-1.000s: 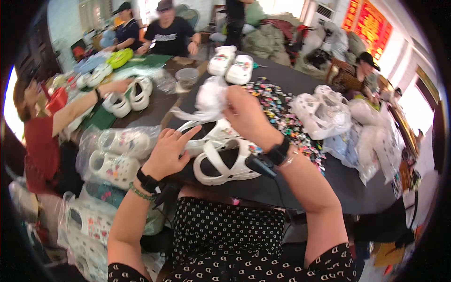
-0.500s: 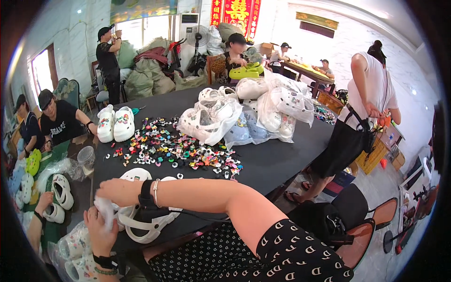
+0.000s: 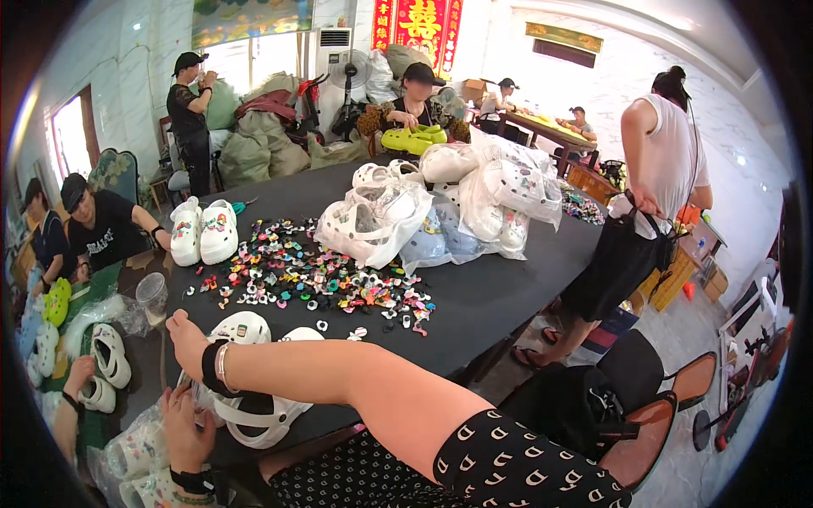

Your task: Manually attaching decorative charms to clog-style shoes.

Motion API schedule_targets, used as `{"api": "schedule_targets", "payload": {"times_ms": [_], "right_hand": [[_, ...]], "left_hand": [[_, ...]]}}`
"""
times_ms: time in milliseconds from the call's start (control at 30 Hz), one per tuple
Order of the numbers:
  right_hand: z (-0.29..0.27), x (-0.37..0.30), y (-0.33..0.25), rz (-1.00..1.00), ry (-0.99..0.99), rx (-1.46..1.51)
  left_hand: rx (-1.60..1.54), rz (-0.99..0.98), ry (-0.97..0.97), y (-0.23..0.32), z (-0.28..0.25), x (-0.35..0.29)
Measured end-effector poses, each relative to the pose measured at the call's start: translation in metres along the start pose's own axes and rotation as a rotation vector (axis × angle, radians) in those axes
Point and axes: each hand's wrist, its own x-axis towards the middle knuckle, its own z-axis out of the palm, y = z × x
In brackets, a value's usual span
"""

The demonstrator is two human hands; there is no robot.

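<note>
My right arm reaches across to the left, and my right hand (image 3: 188, 345) is beside a pair of white clogs (image 3: 241, 328) on the black table. One fingertip points up; its other fingers are mostly hidden. Just below, my left hand (image 3: 186, 427) is closed on a thin clear plastic bag (image 3: 200, 394), which shows between the two hands. The clogs' heel straps face me, and a small charm sits on one toe. By my left wrist lie more white clogs (image 3: 135, 455) with charms, wrapped in clear plastic.
Many colourful shoe charms (image 3: 313, 275) are scattered mid-table. Bagged clogs (image 3: 377, 220) are piled behind them, and decorated white clogs (image 3: 218, 233) stand to the left. A clear cup (image 3: 152, 296) is near the left edge. Co-workers sit left and across; another person (image 3: 652, 178) stands at right.
The white crumpled plastic between my hands is now spread into clear film. My right hand has shifted slightly, and its thumb side has turned upward. The seated person opposite has lowered the green clogs.
</note>
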Motion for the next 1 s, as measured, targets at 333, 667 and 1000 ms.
{"api": "schedule_targets", "payload": {"times_ms": [333, 667, 1000], "right_hand": [[0.002, 0.004, 0.010, -0.079, -0.015, 0.485], [0.006, 0.010, -0.007, -0.043, -0.099, 0.174], [0.013, -0.054, 0.058, -0.185, 0.070, 0.808]], "left_hand": [[0.037, -0.043, 0.229, -0.022, 0.040, -0.023], [-0.016, -0.153, 0.017, 0.012, 0.011, -0.016], [-0.053, -0.197, 0.088, 0.004, 0.024, -0.014]]}}
